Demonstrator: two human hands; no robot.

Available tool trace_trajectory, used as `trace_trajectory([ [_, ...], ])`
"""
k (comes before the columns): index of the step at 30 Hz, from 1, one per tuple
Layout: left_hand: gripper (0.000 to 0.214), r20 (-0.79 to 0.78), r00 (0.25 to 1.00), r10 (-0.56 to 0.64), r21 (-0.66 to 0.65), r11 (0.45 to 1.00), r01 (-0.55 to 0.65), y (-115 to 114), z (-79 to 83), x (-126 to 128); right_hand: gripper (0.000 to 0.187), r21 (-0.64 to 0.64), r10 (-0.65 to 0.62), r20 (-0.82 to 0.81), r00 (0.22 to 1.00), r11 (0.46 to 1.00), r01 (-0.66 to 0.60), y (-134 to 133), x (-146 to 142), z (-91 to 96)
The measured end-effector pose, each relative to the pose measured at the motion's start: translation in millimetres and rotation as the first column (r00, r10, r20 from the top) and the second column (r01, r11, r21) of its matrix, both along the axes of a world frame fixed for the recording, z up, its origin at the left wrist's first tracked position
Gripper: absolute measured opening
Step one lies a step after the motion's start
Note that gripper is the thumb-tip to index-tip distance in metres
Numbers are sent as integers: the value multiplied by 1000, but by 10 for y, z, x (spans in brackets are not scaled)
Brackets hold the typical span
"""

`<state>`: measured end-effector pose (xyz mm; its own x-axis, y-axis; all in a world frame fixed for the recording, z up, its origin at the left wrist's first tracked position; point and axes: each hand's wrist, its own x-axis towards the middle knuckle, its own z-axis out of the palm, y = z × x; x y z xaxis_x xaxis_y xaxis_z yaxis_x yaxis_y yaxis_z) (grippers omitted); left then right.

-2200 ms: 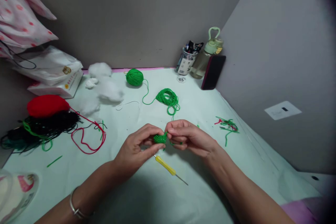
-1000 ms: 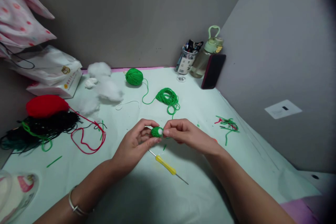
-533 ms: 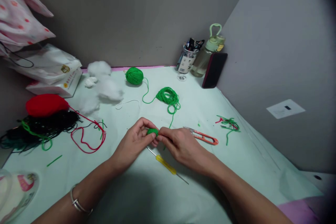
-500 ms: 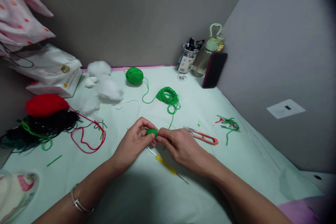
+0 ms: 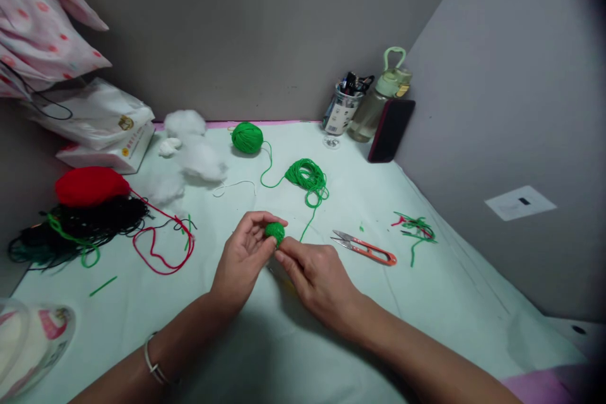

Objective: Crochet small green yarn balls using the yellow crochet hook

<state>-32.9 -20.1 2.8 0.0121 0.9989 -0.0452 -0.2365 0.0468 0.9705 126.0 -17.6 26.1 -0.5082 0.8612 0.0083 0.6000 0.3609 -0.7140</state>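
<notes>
My left hand (image 5: 243,255) pinches a small green crocheted ball (image 5: 274,231) between thumb and fingertips, just above the pale green table cover (image 5: 265,353). My right hand (image 5: 316,276) lies palm down right of it, fingers pressed together, their tips just below the ball. The right hand covers the spot where the yellow crochet hook lay; the hook is hidden. A green strand runs from the ball to a loose coil of green yarn (image 5: 307,174) and on to a wound green yarn ball (image 5: 247,137).
Orange snips (image 5: 365,248) lie right of my hands, with yarn scraps (image 5: 415,228) beyond. White stuffing (image 5: 190,153), red yarn (image 5: 89,185), black yarn (image 5: 78,227) and a tissue pack (image 5: 104,132) fill the left. A pen cup (image 5: 341,112), bottle (image 5: 381,96) and phone (image 5: 392,130) stand in the far corner.
My right hand let go of the green ball and dropped toward me onto the table, covering the yellow hook. The left hand keeps the ball and has turned it upward.
</notes>
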Motion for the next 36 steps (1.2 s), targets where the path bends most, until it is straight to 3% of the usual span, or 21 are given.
trace_trajectory([
  [5, 20, 58, 997, -44, -43, 998, 47, 12, -16, -7, 21, -1, 1, 8, 1000, 1000, -1, 16, 1, -70],
  [10, 24, 305, 950, -64, -207, 970, 131, 14, 18, -5, 23, -15, -1, -10, 1000, 1000, 1, 30, 0, -92],
  [13, 24, 365, 928, -72, -242, 955, 169, 10, 43, -27, 22, -10, 14, 0, 1000, 1000, -14, 31, 10, -96],
  [23, 23, 286, 958, -36, -219, 970, 102, 11, 49, -17, 25, 28, 105, 16, 994, 994, -105, -1, -8, -160],
  [30, 25, 235, 972, -4, -195, 980, 51, 38, 28, -18, 22, -39, 51, -91, 995, 998, -54, 29, -9, -140],
  [36, 21, 139, 990, 12, -159, 987, 10, 46, -19, -58, 23, -31, 44, -49, 998, 998, -46, 53, -9, -151],
])
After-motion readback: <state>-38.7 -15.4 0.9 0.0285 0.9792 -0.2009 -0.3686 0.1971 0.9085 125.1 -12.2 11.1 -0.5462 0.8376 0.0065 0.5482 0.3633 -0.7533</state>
